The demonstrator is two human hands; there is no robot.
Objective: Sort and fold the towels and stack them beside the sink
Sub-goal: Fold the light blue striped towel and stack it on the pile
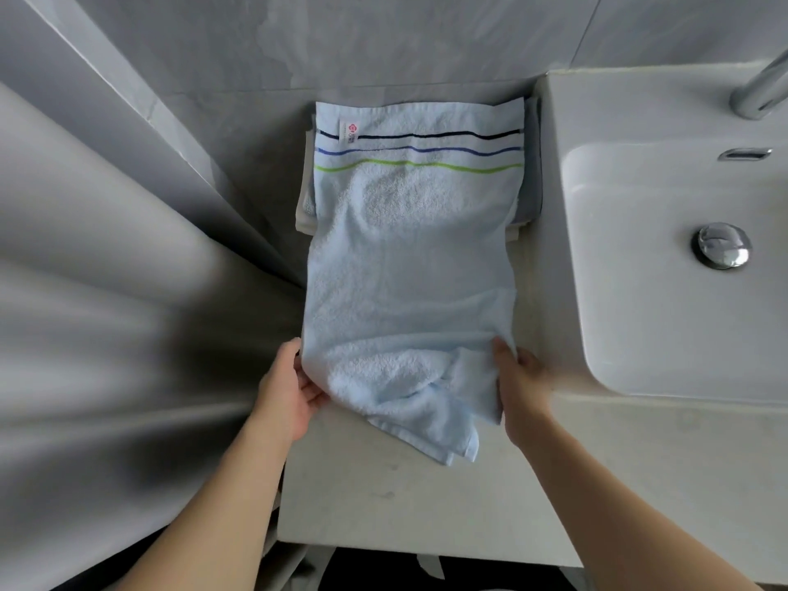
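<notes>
Quick count from what we can see up here. One light blue towel (409, 266) spread out on top, and it has three stripes across its far end: one dark navy, one blue, one green. One small label (349, 130) sewn on by the navy stripe. Under it we count edges of at least two more folded towels, a white one (305, 206) poking out on the left and a grey one (531, 172) on the right; can't tell if more are buried. Two hands on the blue towel, left hand (286, 392) and right hand (522, 383). One sink (665, 334), one drain plug (722, 245), one tap (761, 89), one overflow slot (744, 154).
</notes>
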